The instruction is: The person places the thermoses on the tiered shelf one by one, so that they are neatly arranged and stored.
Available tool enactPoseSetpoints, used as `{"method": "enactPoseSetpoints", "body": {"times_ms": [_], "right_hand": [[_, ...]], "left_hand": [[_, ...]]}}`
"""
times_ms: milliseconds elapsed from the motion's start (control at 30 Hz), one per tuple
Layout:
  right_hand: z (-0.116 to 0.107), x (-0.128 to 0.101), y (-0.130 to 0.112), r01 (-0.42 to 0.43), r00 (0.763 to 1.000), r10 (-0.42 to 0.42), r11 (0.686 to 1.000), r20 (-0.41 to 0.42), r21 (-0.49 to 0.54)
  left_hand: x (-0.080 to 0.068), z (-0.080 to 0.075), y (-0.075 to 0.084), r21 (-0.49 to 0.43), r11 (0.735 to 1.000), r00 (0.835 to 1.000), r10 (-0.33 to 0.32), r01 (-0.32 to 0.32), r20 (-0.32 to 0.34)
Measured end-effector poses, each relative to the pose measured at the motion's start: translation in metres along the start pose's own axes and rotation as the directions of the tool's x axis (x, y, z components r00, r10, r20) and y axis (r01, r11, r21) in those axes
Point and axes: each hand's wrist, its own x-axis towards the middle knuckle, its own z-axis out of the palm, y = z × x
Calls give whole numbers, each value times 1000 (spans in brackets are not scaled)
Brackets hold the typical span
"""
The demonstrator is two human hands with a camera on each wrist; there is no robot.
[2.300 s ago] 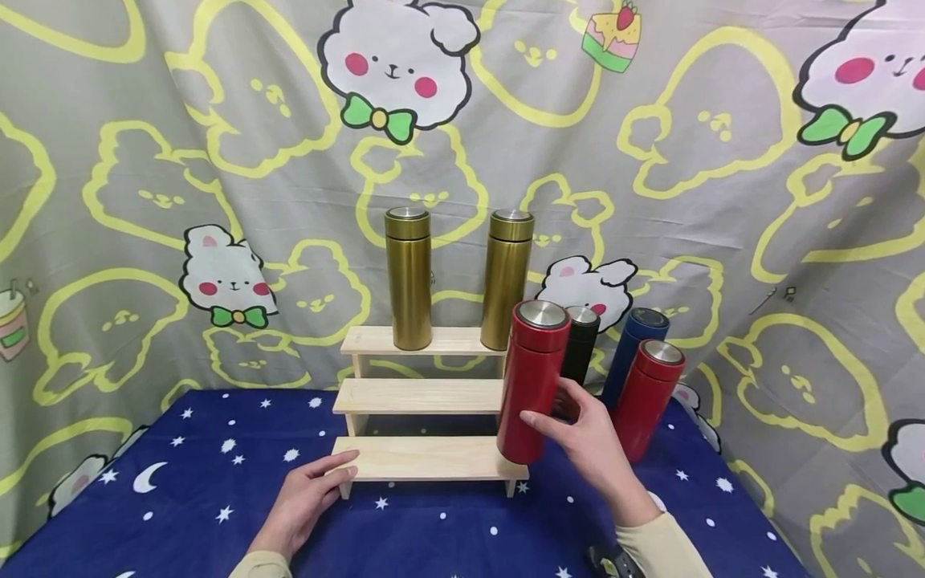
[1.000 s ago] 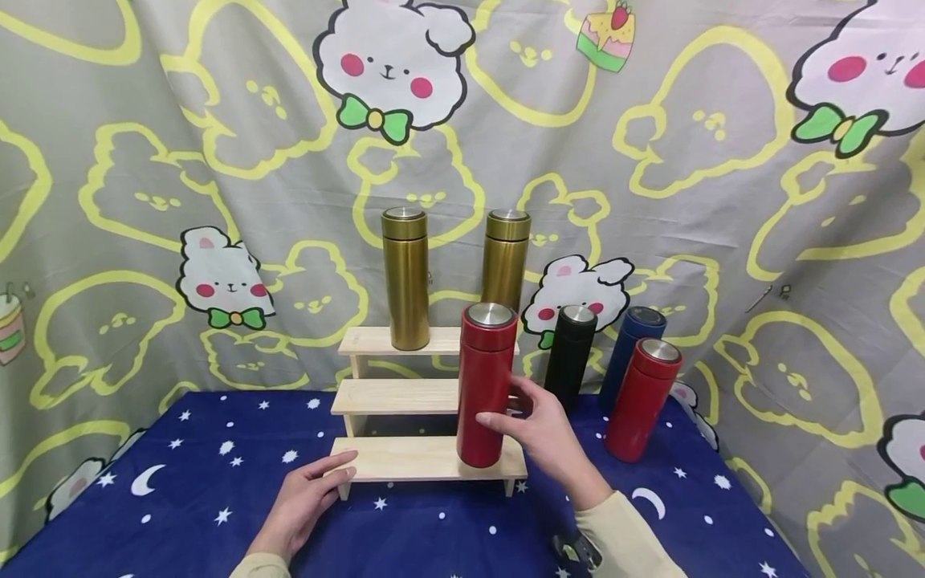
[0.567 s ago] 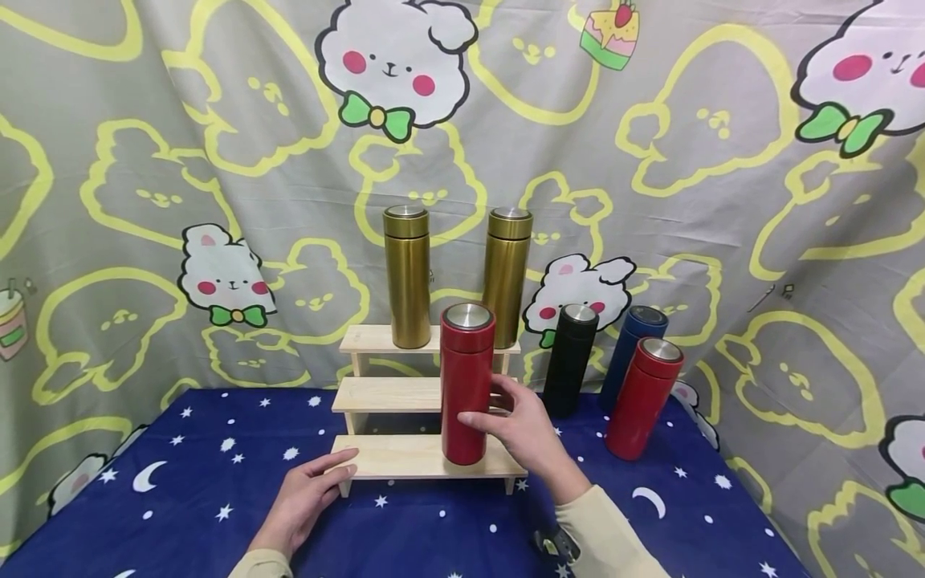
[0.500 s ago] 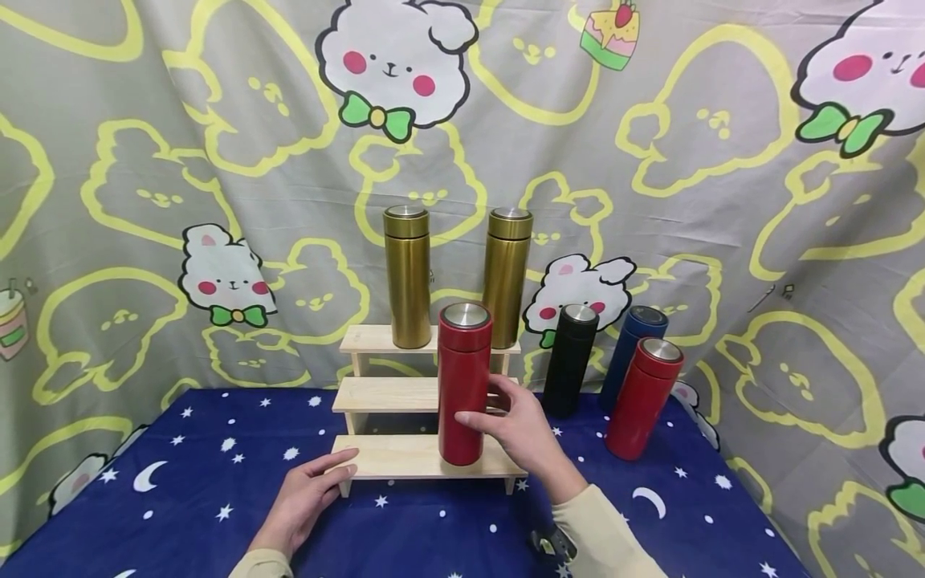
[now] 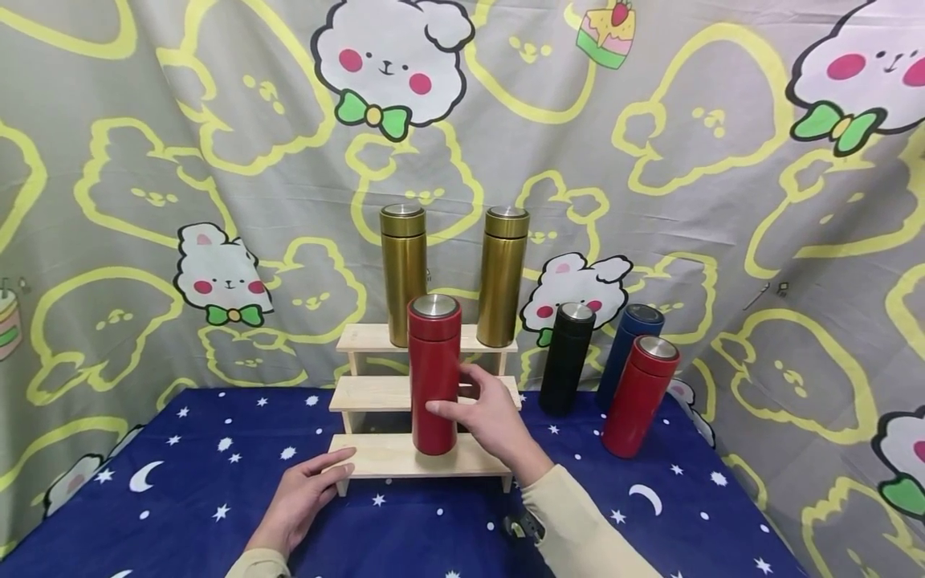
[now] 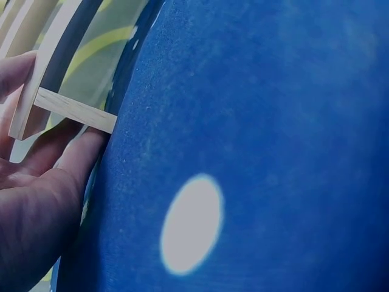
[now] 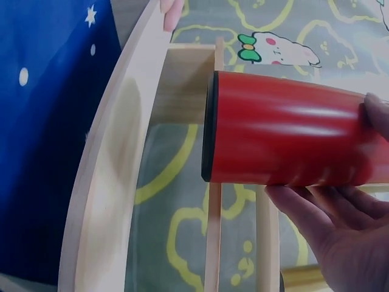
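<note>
Red flask, pale wooden rack, star-dotted navy cloth.

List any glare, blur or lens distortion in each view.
Head view: even light, sharp, backdrop edges bowed; soft glare on the gold steel flasks. Left wrist view: close and soft; the straight pale wooden stepped shelf curves. Right wrist view: white streaks on the red cylindrical flask; shelf board bowed.

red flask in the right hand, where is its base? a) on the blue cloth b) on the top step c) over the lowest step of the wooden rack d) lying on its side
c: the right hand grips the red flask upright with its base at the lowest step of the wooden rack; the right wrist view shows a gap between base and board, so it seems not quite set down.
</note>
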Motion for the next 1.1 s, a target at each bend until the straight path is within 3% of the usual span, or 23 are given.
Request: {"method": "enactPoseSetpoints", "body": {"times_ms": [467,1100], "right_hand": [[12,13,-13,52,998,-52,998,21,-37],[24,34,-29,51,999,-50,998,15,-41]], "left_hand": [[3,3,0,-25,1000,1000,8,-8,6],[1,-1,0,6,1000,1000,-12,12,3]]}}
